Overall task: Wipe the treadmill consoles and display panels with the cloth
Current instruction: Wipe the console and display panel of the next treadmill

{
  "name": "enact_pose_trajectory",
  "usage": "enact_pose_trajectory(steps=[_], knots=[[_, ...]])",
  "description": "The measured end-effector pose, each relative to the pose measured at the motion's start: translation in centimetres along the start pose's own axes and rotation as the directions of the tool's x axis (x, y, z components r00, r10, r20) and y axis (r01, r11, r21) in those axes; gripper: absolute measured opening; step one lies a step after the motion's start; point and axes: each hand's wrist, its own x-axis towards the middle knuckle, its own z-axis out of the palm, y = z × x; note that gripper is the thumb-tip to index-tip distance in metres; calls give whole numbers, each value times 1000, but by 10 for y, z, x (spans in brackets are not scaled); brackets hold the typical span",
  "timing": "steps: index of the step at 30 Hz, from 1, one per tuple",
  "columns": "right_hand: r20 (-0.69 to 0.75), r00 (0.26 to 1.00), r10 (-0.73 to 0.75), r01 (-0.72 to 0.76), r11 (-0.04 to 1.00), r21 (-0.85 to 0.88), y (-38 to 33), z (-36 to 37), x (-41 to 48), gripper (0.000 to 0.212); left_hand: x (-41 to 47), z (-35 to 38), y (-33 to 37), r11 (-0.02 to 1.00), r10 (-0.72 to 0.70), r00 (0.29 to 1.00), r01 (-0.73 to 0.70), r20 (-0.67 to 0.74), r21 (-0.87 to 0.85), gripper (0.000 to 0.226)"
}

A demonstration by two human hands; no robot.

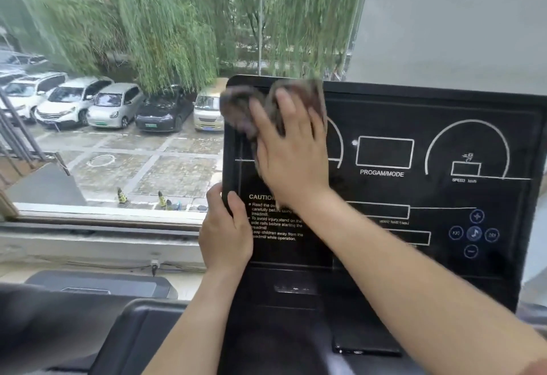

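Observation:
The treadmill's black display panel (414, 197) fills the right half of the view, printed with white outlines, "PROGAM/MODE", "SPEED" and a caution text. A brownish-grey cloth (245, 108) lies bunched against the panel's upper left corner. My right hand (293, 152) presses flat on the cloth with straight, spread fingers, covering its lower part. My left hand (226, 231) grips the panel's left edge lower down, thumb on the front and fingers curled round behind. The cloth looks blurred.
Below the panel lies the dark console tray (296, 330) with a black phone-like slab (367, 345) in it. A window sill (97, 217) runs left of the panel, with parked cars and willow trees outside. A grey blind (450, 19) hangs at upper right.

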Motion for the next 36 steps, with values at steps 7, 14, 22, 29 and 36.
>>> enact_pose_trajectory(steps=[7, 14, 22, 29, 36], knots=[[92, 971, -221, 219, 975, 40, -4, 0, -77, 52, -4, -1, -1, 998, -26, 999, 25, 19, 54, 35], [22, 994, -110, 110, 994, 26, -22, 5, 65, 48, -5, 1, 0, 999, 19, 1000, -18, -10, 26, 45], [406, 894, 188, -134, 978, -158, 90, -53, 106, 52, -2, 3, -1, 998, 56, 997, -54, -59, 40, 52], [390, 920, -20, 3, 999, 45, -11, -14, 133, 51, -3, 2, -1, 996, 57, 997, -53, -61, 67, 57], [123, 992, -3, 7, 999, -31, 67, -40, 83, 46, -1, -6, 6, 997, -49, 997, 45, 63, 69, 45]])
